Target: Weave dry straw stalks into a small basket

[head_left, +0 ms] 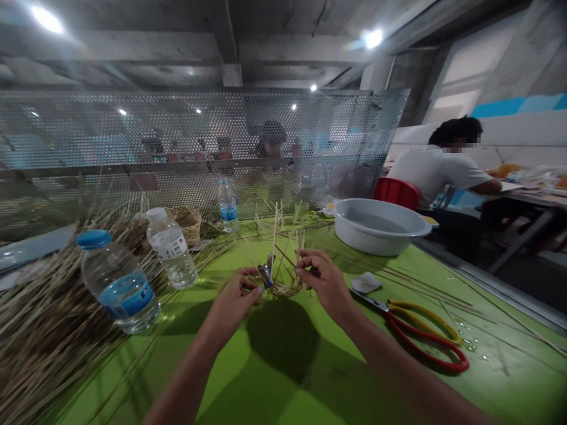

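Note:
A small, partly woven basket (pixel 286 289) of pale plant strands is between my hands, close above the green table, with several long strands standing up from it. A clip (pixel 266 273) with a blue part sits on its left side. My left hand (pixel 237 295) is curled at that side, thumb and fingers closed at the basket's edge beside the clip; the exact contact is partly hidden. My right hand (pixel 325 283) pinches a thin brown strand (pixel 286 255) at the right side, and the strand slants up left across the uprights.
Scissors (pixel 420 333) with red and yellow handles lie right, near a crumpled white scrap (pixel 367 282). Behind stands a grey-white basin (pixel 381 227). Left are water bottles (pixel 126 295) and a large heap of dry strands (pixel 48 330). A perforated screen (pixel 177 141) borders the table (pixel 212 401); a person sits right.

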Demonstrator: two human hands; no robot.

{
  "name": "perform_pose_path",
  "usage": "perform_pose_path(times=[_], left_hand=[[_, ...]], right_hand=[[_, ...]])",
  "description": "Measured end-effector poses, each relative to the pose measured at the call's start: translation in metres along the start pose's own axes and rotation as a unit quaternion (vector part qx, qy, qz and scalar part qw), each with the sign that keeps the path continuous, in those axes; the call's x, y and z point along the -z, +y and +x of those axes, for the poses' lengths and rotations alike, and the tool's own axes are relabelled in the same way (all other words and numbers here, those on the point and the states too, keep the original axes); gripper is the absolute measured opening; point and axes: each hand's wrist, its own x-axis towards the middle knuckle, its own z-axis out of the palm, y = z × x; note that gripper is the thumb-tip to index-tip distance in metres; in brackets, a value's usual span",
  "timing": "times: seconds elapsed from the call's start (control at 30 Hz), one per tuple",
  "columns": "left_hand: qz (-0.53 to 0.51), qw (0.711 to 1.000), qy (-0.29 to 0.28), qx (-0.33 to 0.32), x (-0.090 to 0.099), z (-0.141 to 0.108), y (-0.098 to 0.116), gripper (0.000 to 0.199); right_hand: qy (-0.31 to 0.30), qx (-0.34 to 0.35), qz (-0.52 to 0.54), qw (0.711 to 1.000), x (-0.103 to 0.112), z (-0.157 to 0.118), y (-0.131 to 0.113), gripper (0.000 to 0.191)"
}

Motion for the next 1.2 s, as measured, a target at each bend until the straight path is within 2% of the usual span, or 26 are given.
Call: perform_pose_path(times=[0.17,0.3,0.43,0.57,0.7,0.87,1.0,1.17,1.2], left_hand=[[-0.023,1.0,-0.014,-0.001,0.001,0.003,-0.003,0.047],[0.001,1.0,0.012,-0.027,0.001,0.006,-0.008,0.048],[0.025,0.998,0.003,-0.066,0.001,0.007,-0.009,0.048],[0.087,0.989,0.017,-0.122,0.003,0.009,-0.01,0.047],[0.171,0.964,0.057,-0.197,0.006,0.011,-0.014,0.048],[0.267,0.939,0.036,-0.212,0.009,0.013,-0.013,0.038],[0.236,0.949,0.022,-0.207,0.009,0.013,-0.01,0.037],[0.13,0.98,0.002,-0.153,0.008,0.017,-0.017,0.057],[0.11,0.983,-0.006,-0.149,0.008,0.017,-0.018,0.056]], right_hand=[[-0.007,0.004,0.009,1.0,0.0,-0.001,-0.001,0.011],[-0.012,-0.002,0.019,1.0,-0.001,-0.002,-0.001,0.012],[-0.02,-0.005,0.017,1.0,-0.001,-0.002,-0.001,0.01],[-0.031,0.0,0.004,1.0,-0.001,-0.002,-0.002,0.01],[-0.044,-0.005,0.013,0.999,-0.001,-0.002,-0.001,0.01],[-0.06,-0.006,0.009,0.998,-0.001,-0.003,-0.001,0.011],[-0.057,-0.001,-0.001,0.998,-0.002,-0.003,0.0,0.009],[-0.056,0.009,-0.003,0.998,-0.002,-0.003,0.003,0.008],[-0.056,0.011,-0.003,0.998,-0.002,-0.003,0.003,0.007]])
